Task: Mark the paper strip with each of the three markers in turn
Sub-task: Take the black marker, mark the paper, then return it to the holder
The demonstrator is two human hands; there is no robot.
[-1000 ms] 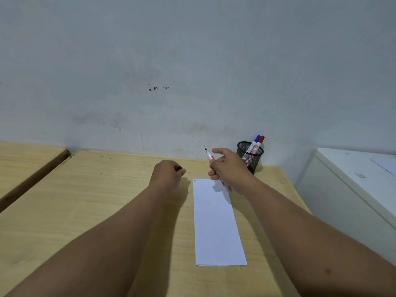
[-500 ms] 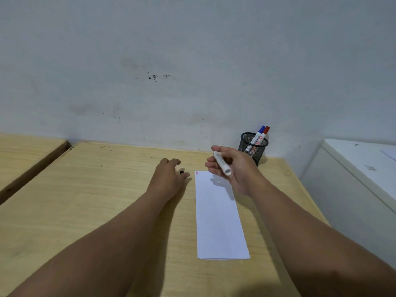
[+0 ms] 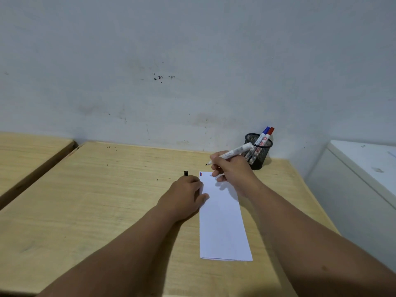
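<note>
paper strip (image 3: 222,219) flat on desk (image 3: 96,200), left hand (image 3: 184,196) curled, thumb pinning its near-left edge. right hand (image 3: 232,170) clasping uncapped black marker (image 3: 233,151), tip just beyond strip's far corner. red and blue marks (image 3: 201,174) beside fingertips. best: lower tip next to them, short stroke, strip pinned.

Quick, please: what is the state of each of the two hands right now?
Left hand: resting at the left edge of the paper strip, fingers curled; a black cap lies just beyond it.
Right hand: closed on an uncapped black marker.
</note>
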